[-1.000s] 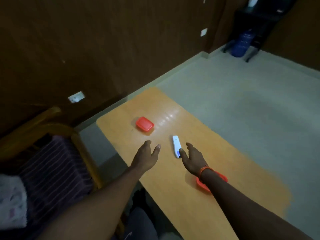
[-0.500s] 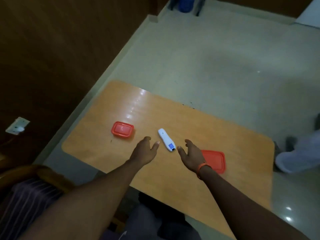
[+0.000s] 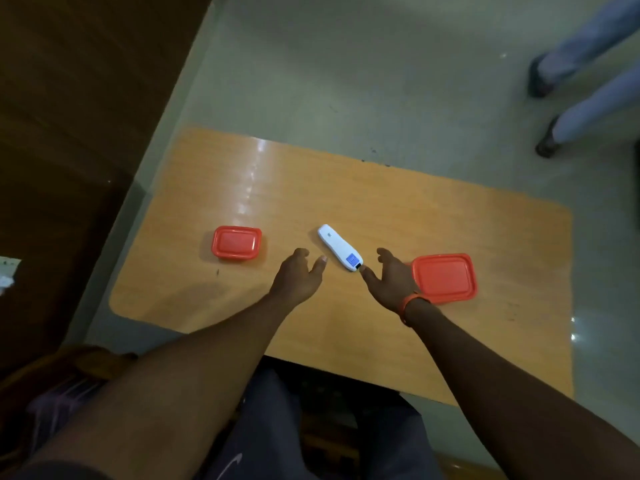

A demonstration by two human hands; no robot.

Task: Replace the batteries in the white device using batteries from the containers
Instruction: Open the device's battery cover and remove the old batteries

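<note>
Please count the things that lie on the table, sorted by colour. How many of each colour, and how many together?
Red: 2, the small container and the large container.
White: 1, the device.
Total: 3 things on the table.

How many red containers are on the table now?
2. The small red container lies left of the white device; the larger red container lies right of it, beside the right hand. Both are closed.

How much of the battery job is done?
Nothing looks done yet: the slim white plastic device lies closed on the orange wooden table. The open left hand and right hand reach for it. The small red lidded container and larger red lidded container remain shut.
</note>
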